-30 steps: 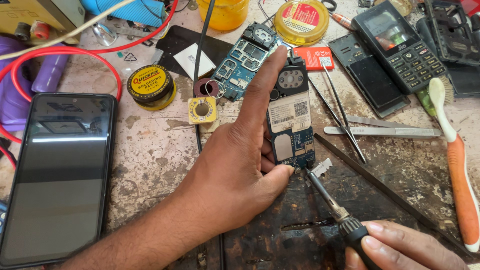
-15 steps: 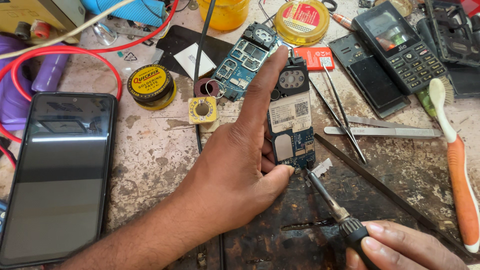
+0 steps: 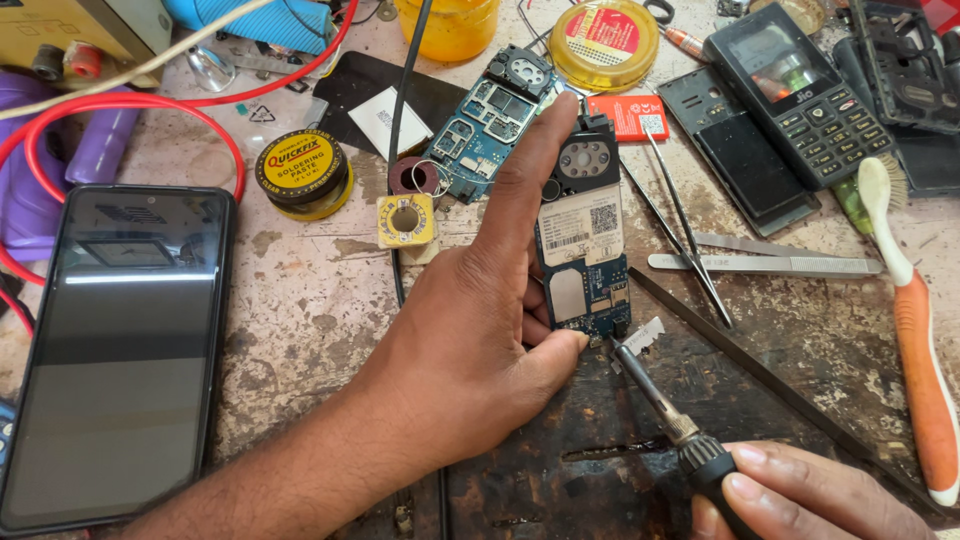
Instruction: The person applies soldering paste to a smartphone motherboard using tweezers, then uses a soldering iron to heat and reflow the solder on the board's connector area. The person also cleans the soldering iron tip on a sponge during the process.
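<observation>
Left hand pinches the light, stiff, fragile circuit board by its edges, right hand clenched on soldering iron at its bottom corner.

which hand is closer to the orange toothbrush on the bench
Right. The right hand, gripping the soldering iron, sits just left of the orange toothbrush; the left hand holds the circuit board farther left.
</observation>
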